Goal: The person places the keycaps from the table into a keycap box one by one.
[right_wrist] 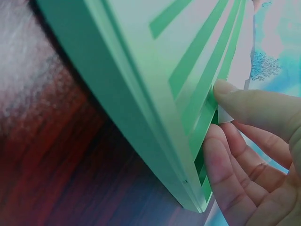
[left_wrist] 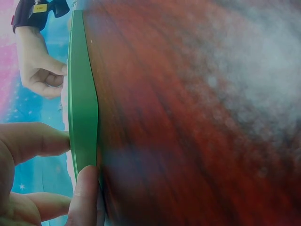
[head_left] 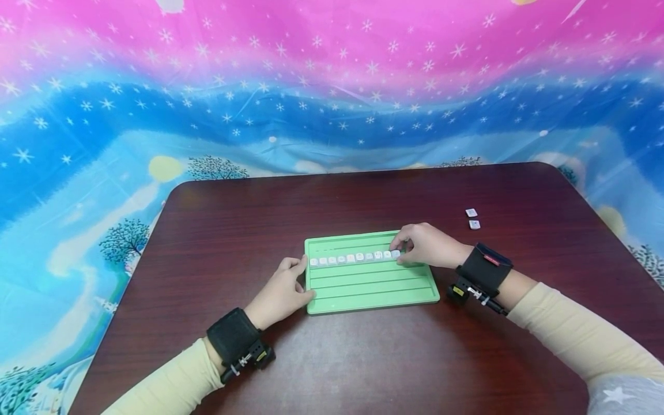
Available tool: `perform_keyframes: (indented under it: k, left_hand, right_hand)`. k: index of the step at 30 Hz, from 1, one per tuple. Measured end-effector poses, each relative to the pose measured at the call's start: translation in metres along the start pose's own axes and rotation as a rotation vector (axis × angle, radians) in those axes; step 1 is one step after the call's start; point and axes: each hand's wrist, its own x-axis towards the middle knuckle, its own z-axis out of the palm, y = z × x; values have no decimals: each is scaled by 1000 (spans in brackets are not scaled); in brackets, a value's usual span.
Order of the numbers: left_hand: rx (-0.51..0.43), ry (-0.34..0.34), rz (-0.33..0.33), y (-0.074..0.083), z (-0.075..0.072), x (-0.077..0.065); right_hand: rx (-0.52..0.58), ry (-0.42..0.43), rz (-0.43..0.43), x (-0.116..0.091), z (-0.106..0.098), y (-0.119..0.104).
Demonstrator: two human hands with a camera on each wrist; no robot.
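A light green grooved tray (head_left: 373,291) lies on the table, with a row of several small white tiles (head_left: 350,258) standing along one of its upper grooves. My left hand (head_left: 280,293) holds the tray's left edge; in the left wrist view its thumb (left_wrist: 84,193) lies on the side wall and the other fingers reach over the rim. At the right end of that row, my right hand (head_left: 434,246) pinches the last white tile (head_left: 396,253) between thumb and fingers. From the right wrist, this tile (right_wrist: 225,114) shows partly hidden behind the fingertips.
Two more white tiles (head_left: 474,225) lie on the dark wooden table (head_left: 249,219) beyond my right hand. A patterned pink and blue cloth (head_left: 332,104) hangs behind the table's far edge. Each wrist wears a black band with a camera.
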Motion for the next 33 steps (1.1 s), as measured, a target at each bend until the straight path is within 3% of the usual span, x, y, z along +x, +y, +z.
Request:
perform_keyframes:
  k: [15,23,33]
  left_hand:
    - [10,2,-4,-1,2,2]
    - [10,0,-7,-2,2,2]
    - [8,1,-4,-2,2,3]
  right_hand:
    - [5,11,11,-4,-4,1]
    - [-3,78,7,-10,-15,2]
    - [-26,159,69,-23,-34,14]
